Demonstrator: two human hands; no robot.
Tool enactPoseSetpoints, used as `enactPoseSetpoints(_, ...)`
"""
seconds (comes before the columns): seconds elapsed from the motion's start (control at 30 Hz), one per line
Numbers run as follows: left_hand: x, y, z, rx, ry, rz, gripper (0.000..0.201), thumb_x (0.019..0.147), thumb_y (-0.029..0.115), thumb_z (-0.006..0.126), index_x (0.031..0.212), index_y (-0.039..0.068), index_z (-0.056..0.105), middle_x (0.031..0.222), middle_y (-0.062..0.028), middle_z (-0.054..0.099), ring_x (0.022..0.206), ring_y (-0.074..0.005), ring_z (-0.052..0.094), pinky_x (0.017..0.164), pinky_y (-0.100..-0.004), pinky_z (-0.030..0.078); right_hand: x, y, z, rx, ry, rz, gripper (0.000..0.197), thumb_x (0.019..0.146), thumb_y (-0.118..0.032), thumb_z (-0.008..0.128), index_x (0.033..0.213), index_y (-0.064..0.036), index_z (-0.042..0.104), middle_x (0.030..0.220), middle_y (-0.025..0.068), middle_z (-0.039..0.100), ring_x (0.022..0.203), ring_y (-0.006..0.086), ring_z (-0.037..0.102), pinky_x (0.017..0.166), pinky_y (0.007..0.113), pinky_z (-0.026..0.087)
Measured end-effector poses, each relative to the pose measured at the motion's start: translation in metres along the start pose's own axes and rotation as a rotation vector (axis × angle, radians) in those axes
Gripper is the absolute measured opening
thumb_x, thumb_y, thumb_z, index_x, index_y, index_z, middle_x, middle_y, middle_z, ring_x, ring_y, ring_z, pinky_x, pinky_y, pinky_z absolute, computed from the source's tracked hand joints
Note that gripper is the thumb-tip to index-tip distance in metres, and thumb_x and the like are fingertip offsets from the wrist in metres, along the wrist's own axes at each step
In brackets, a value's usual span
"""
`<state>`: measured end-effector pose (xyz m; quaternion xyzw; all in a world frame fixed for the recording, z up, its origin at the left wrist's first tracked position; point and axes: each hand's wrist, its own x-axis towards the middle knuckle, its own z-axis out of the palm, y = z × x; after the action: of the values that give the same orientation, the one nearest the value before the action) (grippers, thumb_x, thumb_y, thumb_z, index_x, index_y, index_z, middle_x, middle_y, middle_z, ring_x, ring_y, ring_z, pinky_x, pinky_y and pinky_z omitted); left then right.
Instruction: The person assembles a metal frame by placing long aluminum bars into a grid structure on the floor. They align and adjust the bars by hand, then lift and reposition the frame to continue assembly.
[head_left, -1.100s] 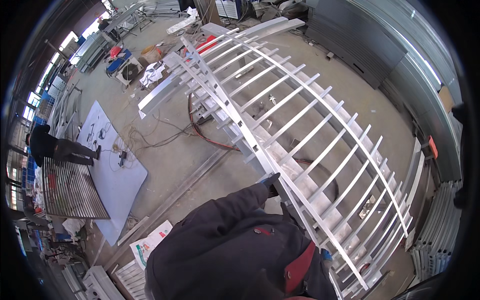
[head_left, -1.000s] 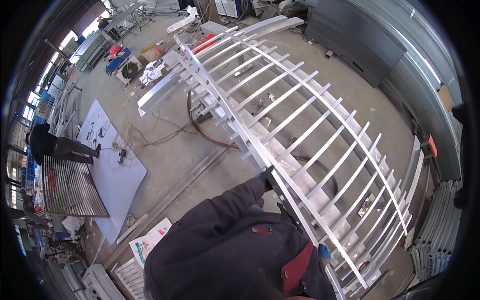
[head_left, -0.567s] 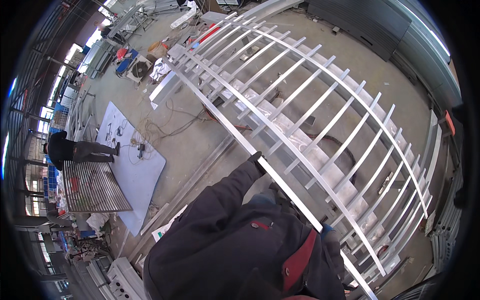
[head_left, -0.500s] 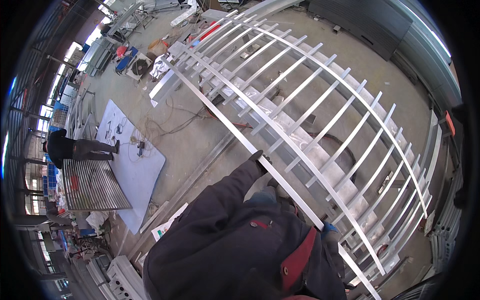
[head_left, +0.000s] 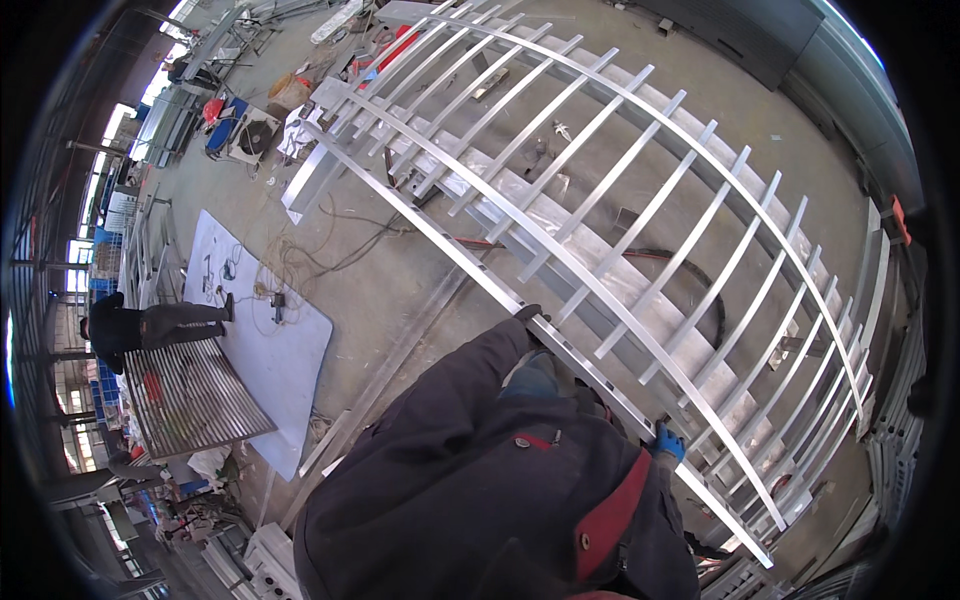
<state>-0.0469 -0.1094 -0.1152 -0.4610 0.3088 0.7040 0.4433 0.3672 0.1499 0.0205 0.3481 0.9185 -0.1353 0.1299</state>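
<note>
A long silver metal bar point(head_left: 440, 238) runs from the upper left down to the lower right, along the near edge of a large metal fence frame point(head_left: 640, 210) with many parallel slats. My left hand point(head_left: 530, 315), in a dark glove, grips this bar near its middle. My right hand point(head_left: 668, 441), in a blue glove, holds the same bar further down to the right. My dark jacket with red trim point(head_left: 500, 480) hides both forearms.
A white sheet point(head_left: 265, 340) with cables and small tools lies on the concrete floor at left. Beside it, another person in dark clothes point(head_left: 150, 322) bends over a grey grating point(head_left: 190, 400). Metal profiles lie on the floor beside the sheet; stacked metal stands at right.
The view has tilted and moved closer over the frame. My left hand stays on the long bar, which now lies along the frame's near edge; my blue-gloved right hand has come into view on it.
</note>
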Motion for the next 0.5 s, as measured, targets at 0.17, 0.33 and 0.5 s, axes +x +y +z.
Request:
enactPoseSetpoints(0.17, 0.002, 0.024, 0.003, 0.057, 0.020, 0.040, 0.041, 0.086, 0.029, 0.083, 0.115, 0.008, 0.061, 0.112, -0.0194, 0.066, 0.106, -0.0469, 0.066, 0.097, -0.0757, 0.049, 0.022, -0.030, 0.012, -0.003, -0.164, 0.140, 0.058, 0.077, -0.030, 0.077, 0.132, -0.0175, 0.065, 0.120, 0.0143, 0.069, 0.113, 0.0360, 0.064, 0.110, 0.053, 0.041)
enactPoseSetpoints(0.33, -0.018, 0.044, 0.015, -0.036, 0.079, -0.044, 0.040, 0.084, 0.021, 0.085, 0.109, 0.007, 0.057, 0.106, -0.0192, 0.065, 0.105, -0.0453, 0.066, 0.094, -0.0682, 0.056, 0.030, -0.044, 0.028, 0.020, -0.212, 0.151, 0.062, 0.077, -0.030, 0.078, 0.136, -0.0186, 0.063, 0.123, 0.0146, 0.067, 0.117, 0.0352, 0.063, 0.112, 0.052, 0.039)
enactPoseSetpoints(0.5, -0.003, 0.054, -0.001, 0.097, 0.144, -0.007, 0.038, 0.083, 0.026, 0.085, 0.111, 0.014, 0.062, 0.105, -0.0113, 0.072, 0.098, -0.0317, 0.069, 0.091, -0.0559, 0.060, 0.032, -0.047, 0.042, 0.033, -0.243, 0.169, 0.062, 0.077, -0.028, 0.078, 0.136, -0.0189, 0.063, 0.126, 0.0141, 0.067, 0.118, 0.0345, 0.063, 0.110, 0.051, 0.040)
